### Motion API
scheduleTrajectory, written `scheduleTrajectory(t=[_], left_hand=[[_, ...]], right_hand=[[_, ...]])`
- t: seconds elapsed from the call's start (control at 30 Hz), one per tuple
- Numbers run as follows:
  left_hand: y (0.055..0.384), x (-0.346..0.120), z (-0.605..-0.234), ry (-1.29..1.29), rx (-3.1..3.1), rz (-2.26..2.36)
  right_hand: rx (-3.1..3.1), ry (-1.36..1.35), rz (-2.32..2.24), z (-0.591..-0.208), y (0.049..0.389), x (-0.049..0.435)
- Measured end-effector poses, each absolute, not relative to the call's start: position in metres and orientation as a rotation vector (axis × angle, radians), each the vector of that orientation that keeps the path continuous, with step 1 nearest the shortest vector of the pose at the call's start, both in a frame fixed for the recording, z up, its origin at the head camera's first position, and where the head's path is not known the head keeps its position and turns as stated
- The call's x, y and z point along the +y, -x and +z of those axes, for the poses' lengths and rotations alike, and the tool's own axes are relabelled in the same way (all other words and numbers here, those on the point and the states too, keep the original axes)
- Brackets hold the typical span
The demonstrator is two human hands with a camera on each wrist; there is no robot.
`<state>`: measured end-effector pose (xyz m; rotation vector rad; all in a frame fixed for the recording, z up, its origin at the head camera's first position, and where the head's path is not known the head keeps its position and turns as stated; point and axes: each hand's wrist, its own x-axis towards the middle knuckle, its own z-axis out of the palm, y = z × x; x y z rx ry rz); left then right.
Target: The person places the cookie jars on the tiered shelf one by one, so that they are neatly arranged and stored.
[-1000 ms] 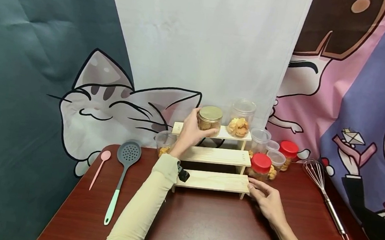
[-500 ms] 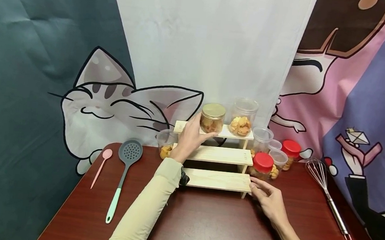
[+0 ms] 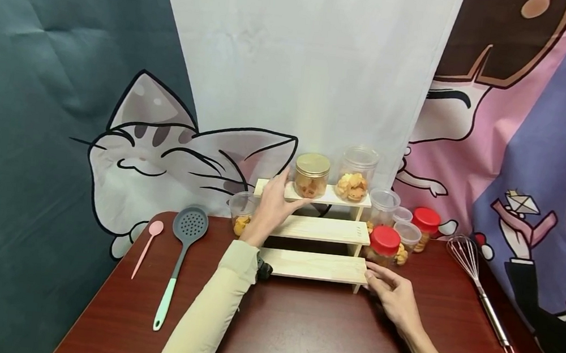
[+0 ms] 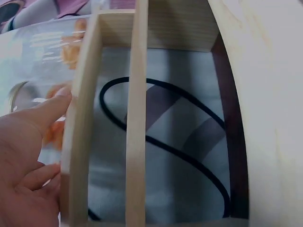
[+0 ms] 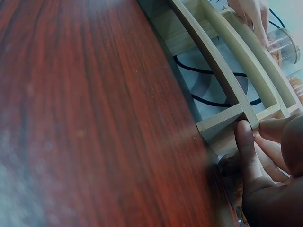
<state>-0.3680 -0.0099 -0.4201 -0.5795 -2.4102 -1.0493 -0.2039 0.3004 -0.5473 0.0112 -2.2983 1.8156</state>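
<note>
A three-tier wooden shelf (image 3: 319, 229) stands on the table. On its top tier sit a gold-lidded jar (image 3: 311, 176) of cookies and, to its right, a taller clear-lidded jar (image 3: 356, 174) of cookies. My left hand (image 3: 274, 207) is at the top tier, just left of the gold-lidded jar, thumb stretched out in front of it. In the left wrist view, its thumb (image 4: 54, 104) lies along the plank edge. My right hand (image 3: 394, 295) holds the right end of the lowest tier; in the right wrist view, its thumb (image 5: 245, 142) presses the plank's corner.
Right of the shelf stand clear tubs and red-lidded jars (image 3: 385, 240) of cookies; another tub (image 3: 242, 213) is on the left. A skimmer (image 3: 188, 235) and a pink spoon (image 3: 152, 232) lie at left, a whisk (image 3: 477, 286) at right. A printed curtain hangs behind.
The gold-lidded jar has shifted slightly right and settled on the top tier. My left hand has let go of it and drawn back a little to the left. The right hand stays put.
</note>
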Motion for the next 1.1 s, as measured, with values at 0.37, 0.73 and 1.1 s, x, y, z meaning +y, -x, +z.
scheduleTrajectory(t=[0.37, 0.73, 1.1], left_hand=[[0.371, -0.089, -0.441, 0.487, -2.172, -1.054], [0.373, -0.138, -0.483, 0.294, -2.358, -1.229], [0.373, -0.143, -0.510, 0.226, -2.473, -1.370]], right_hand=[[-2.298, 0.007, 1.783, -0.542, 0.203, 0.302], [-2.293, 0.000, 1.813, -0.546, 0.205, 0.305], [-2.262, -0.026, 1.871, -0.548, 0.203, 0.300]])
